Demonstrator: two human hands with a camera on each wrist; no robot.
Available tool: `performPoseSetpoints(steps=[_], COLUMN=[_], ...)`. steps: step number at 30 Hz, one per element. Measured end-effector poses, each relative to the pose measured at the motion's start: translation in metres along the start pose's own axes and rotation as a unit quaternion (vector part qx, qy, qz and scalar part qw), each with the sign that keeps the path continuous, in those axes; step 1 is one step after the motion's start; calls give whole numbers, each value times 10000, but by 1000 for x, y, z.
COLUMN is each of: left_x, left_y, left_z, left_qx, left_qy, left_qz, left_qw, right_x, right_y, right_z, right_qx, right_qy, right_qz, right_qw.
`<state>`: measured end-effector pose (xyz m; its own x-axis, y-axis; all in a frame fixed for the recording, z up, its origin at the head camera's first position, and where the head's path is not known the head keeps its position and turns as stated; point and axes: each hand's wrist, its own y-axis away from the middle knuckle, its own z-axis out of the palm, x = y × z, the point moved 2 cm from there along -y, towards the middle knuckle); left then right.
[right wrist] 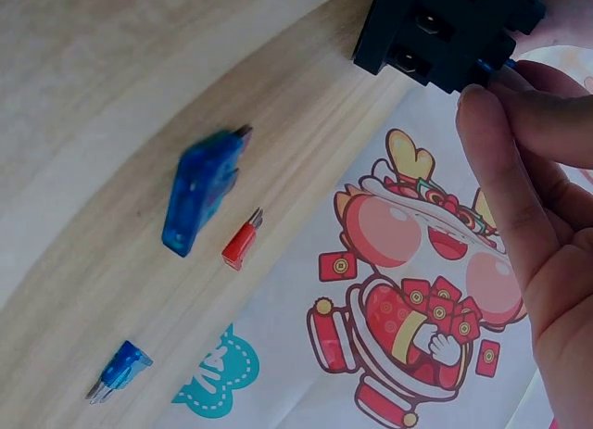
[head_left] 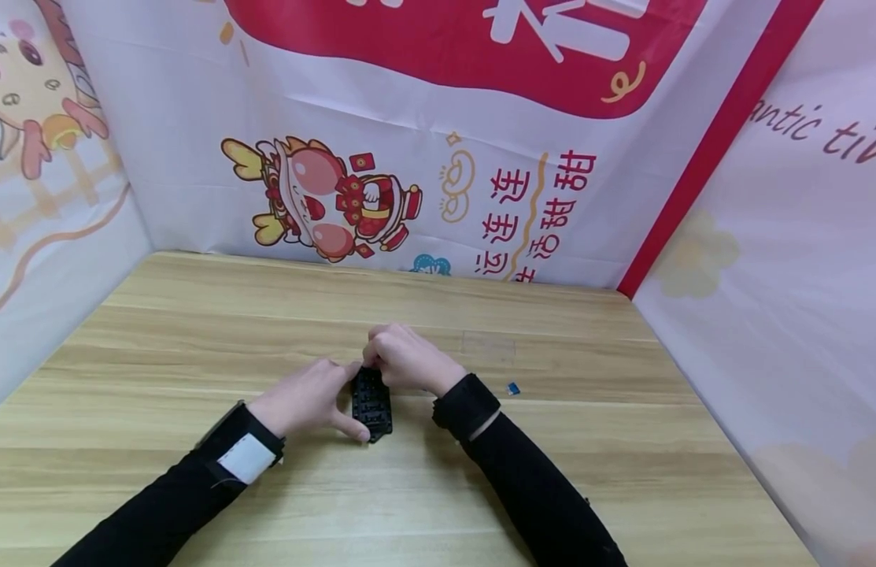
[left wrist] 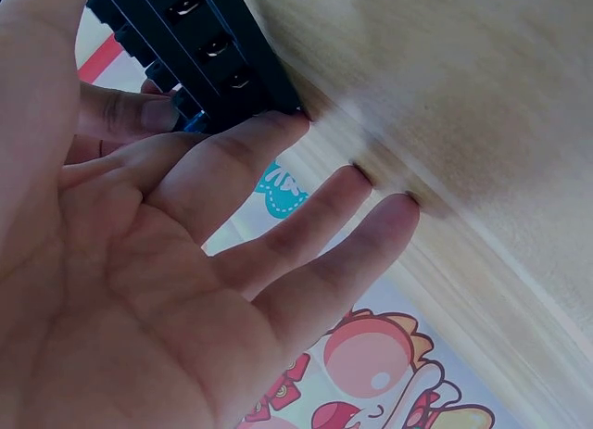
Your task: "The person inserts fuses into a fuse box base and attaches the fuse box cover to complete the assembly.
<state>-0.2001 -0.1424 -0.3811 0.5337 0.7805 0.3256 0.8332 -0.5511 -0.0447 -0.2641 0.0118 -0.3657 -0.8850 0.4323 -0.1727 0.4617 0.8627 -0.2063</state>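
Note:
A black fuse box (head_left: pixel 371 405) with rows of slots and metal contacts lies on the table, long side pointing away from me. My left hand (head_left: pixel 313 398) steadies it from the left, thumb at the near end and index finger near the far end; its other fingers extend straight beside the box in the left wrist view. At the far end, my right hand (head_left: pixel 415 361) pinches a small blue fuse (right wrist: pixel 485 68) between thumb and index finger, right at the box's edge. Most of that fuse is hidden by the fingertips.
In the right wrist view, a larger blue clip-shaped piece (right wrist: pixel 202 190), a red fuse (right wrist: pixel 243 244) and another blue fuse (right wrist: pixel 120 369) with metal prongs lie on the wooden table (head_left: pixel 586 441). Printed cloth walls (head_left: pixel 182 142) stand behind and on both sides.

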Motion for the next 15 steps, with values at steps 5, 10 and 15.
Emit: performPoseSetpoints(steps=[5,10,15], left_x=[-1,-2,-4], left_y=[-1,-1,0], left_z=[1,1,2], left_qx=[14,21,0], left_qy=[10,47,7], left_qz=[-4,-5,-19], left_qw=[10000,10000,10000], right_x=[-1,-2,-2], right_y=[1,1,1], right_z=[0,1,0], right_qx=[-17,-90,-186], right_qy=[78,305,219], right_qz=[45,56,163], right_qw=[10000,9995,9995])
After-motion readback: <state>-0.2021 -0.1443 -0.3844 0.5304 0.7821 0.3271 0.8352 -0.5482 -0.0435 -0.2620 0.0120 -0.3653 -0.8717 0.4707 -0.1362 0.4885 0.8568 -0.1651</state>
